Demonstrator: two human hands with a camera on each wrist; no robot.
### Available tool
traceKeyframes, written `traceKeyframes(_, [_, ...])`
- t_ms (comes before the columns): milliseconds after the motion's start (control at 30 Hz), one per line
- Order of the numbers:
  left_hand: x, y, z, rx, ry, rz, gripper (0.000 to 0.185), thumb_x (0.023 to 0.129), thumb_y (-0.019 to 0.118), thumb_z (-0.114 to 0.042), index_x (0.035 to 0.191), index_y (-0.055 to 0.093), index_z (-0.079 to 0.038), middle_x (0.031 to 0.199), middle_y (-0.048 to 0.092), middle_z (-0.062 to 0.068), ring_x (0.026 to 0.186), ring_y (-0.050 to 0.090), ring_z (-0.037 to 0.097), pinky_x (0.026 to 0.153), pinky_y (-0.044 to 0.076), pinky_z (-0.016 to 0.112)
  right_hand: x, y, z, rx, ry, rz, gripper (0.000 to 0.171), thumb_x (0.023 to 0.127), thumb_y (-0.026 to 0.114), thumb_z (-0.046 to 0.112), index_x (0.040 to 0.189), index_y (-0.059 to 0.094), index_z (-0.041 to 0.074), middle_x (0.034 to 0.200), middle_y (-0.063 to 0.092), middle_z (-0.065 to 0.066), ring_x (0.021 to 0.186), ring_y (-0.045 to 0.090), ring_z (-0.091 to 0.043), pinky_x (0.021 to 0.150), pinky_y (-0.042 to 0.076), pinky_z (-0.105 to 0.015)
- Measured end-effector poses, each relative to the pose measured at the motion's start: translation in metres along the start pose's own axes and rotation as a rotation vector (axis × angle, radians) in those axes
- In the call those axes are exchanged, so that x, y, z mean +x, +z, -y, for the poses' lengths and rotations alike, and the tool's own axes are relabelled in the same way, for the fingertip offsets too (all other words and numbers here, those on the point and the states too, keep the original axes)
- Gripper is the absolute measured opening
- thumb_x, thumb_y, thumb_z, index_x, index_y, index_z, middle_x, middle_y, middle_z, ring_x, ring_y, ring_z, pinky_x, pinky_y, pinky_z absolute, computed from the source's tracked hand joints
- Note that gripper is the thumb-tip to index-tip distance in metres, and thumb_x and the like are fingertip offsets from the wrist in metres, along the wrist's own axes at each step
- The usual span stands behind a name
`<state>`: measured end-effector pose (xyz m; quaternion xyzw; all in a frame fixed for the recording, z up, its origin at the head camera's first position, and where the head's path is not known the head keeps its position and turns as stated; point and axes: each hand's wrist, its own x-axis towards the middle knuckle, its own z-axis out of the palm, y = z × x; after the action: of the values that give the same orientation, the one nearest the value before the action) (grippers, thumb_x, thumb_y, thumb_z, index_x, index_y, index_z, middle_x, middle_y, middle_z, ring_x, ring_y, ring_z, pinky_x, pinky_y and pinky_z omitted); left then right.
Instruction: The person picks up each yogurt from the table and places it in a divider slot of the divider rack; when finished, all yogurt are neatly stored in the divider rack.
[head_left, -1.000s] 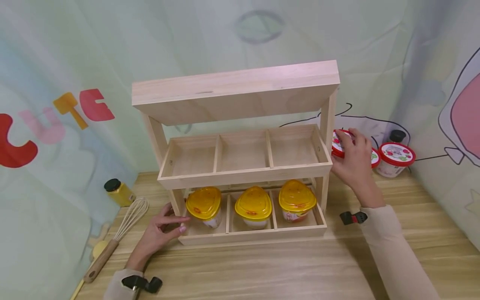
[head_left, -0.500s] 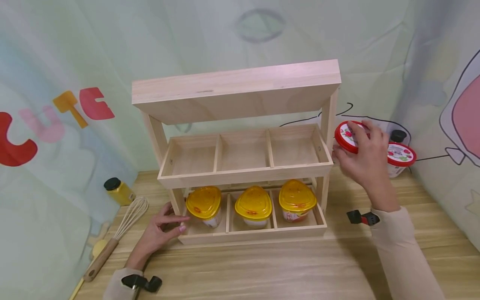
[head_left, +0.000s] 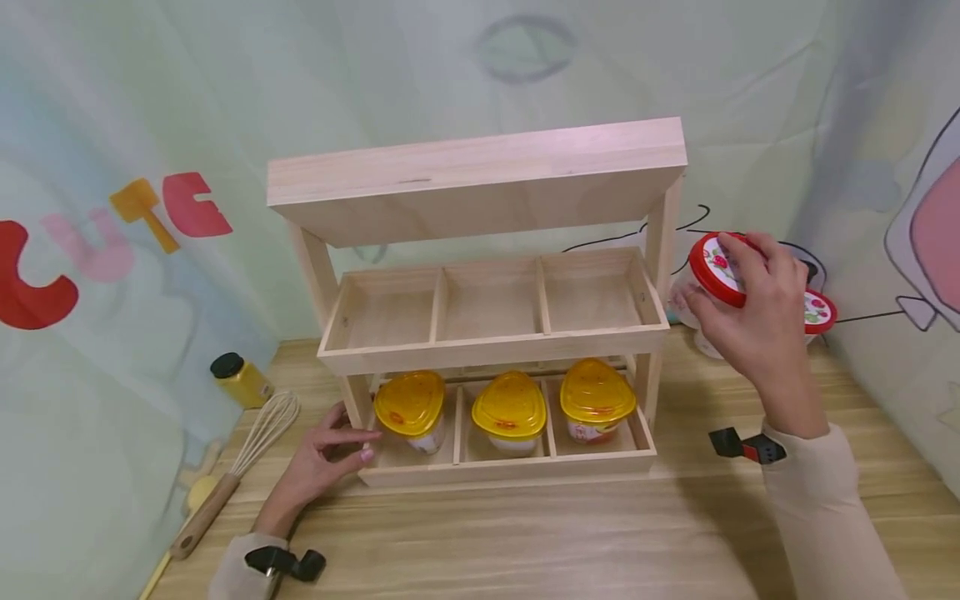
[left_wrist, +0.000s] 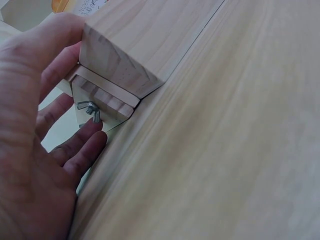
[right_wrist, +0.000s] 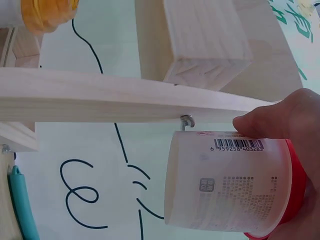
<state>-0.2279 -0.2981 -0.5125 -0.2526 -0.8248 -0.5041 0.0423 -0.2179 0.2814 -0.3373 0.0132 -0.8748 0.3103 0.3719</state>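
My right hand [head_left: 772,325] grips a white plastic tub [right_wrist: 225,185] with a red strawberry-print lid. It is raised to the right of a tiered wooden rack [head_left: 491,360], and its barcode shows in the right wrist view. The left hand [head_left: 318,454] holds the rack's lower left corner, thumb at the front, other fingers around the side close to a wing nut [left_wrist: 90,107]. Three tubs with yellow lids, a left one [head_left: 409,404], a middle one [head_left: 510,406] and a right one [head_left: 597,392], occupy the lower tray's compartments. The middle tray's three compartments hold nothing.
Behind the right hand stands another red-lidded tub [head_left: 819,312], partly hidden. A whisk [head_left: 262,433] and a yellow jar [head_left: 242,382] with a black cap lie left of the rack. Printed curtains [head_left: 420,75] border the wooden table [head_left: 540,542].
The right hand has lifted the red-lidded tub and moved it right, away from the rack's side, tilting it. The left hand keeps its place at the corner.
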Motion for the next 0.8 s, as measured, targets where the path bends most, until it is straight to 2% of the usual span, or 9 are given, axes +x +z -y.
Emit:
traceKeyframes(167, [-0.002, 0.0, 0.0, 0.014, -0.005, -0.007, 0.027, 0.09, 0.08, 0.004, 0.115, 0.083, -0.006, 0.158, 0.05, -0.016, 0.136, 0.05, -0.006, 0.108, 0.041, 0.014, -0.003, -0.004, 0.003, -0.01, 0.007, -0.008, 0.075, 0.085, 0.085, 0.019, 0.154, 0.057, 0.012, 0.166, 0.046, -0.016, 0.152, 0.036, -0.039, 0.1, 0.049, -0.067])
traceKeyframes(267, [-0.001, 0.0, 0.0, 0.017, -0.007, -0.007, 0.027, 0.09, 0.08, 0.004, 0.115, 0.083, -0.006, 0.158, 0.05, -0.013, 0.135, 0.051, -0.005, 0.108, 0.042, 0.015, -0.005, -0.009, 0.005, 0.005, -0.02, -0.029, 0.075, 0.084, 0.086, 0.018, 0.152, 0.058, 0.011, 0.164, 0.048, -0.018, 0.152, 0.037, -0.039, 0.1, 0.048, -0.061])
traceKeyframes(467, [0.0, 0.0, -0.001, 0.012, 0.013, -0.01, 0.028, 0.089, 0.08, 0.006, 0.114, 0.083, -0.006, 0.157, 0.051, -0.014, 0.135, 0.052, -0.004, 0.109, 0.041, 0.014, -0.006, -0.021, 0.012, 0.015, -0.046, -0.051, 0.074, 0.084, 0.086, 0.016, 0.153, 0.058, 0.014, 0.163, 0.049, -0.014, 0.15, 0.04, -0.033, 0.096, 0.047, -0.04])
traceKeyframes(567, [0.0, 0.0, -0.001, 0.018, 0.013, -0.014, 0.028, 0.089, 0.081, 0.005, 0.114, 0.084, -0.007, 0.157, 0.052, -0.012, 0.136, 0.051, -0.004, 0.109, 0.039, 0.014, -0.007, -0.026, 0.017, 0.023, -0.037, -0.051, 0.075, 0.085, 0.086, 0.015, 0.154, 0.057, 0.017, 0.165, 0.049, -0.01, 0.15, 0.04, -0.029, 0.097, 0.043, -0.022])
traceKeyframes(667, [0.0, 0.0, 0.0, 0.015, 0.009, -0.014, 0.028, 0.089, 0.081, 0.004, 0.114, 0.084, -0.007, 0.158, 0.052, -0.009, 0.136, 0.051, -0.004, 0.11, 0.038, 0.014, -0.008, -0.029, 0.022, 0.041, -0.033, -0.052, 0.076, 0.085, 0.086, 0.015, 0.155, 0.056, 0.019, 0.166, 0.048, -0.008, 0.151, 0.039, -0.026, 0.094, 0.035, -0.006])
traceKeyframes(800, [0.0, 0.0, 0.0, 0.015, 0.006, -0.013, 0.028, 0.089, 0.08, 0.004, 0.115, 0.084, -0.007, 0.16, 0.052, 0.001, 0.137, 0.05, -0.004, 0.11, 0.038, 0.014, -0.008, -0.03, 0.029, 0.059, -0.056, -0.057, 0.075, 0.086, 0.086, 0.016, 0.154, 0.057, 0.02, 0.166, 0.048, -0.008, 0.152, 0.039, -0.026, 0.091, 0.03, 0.0])
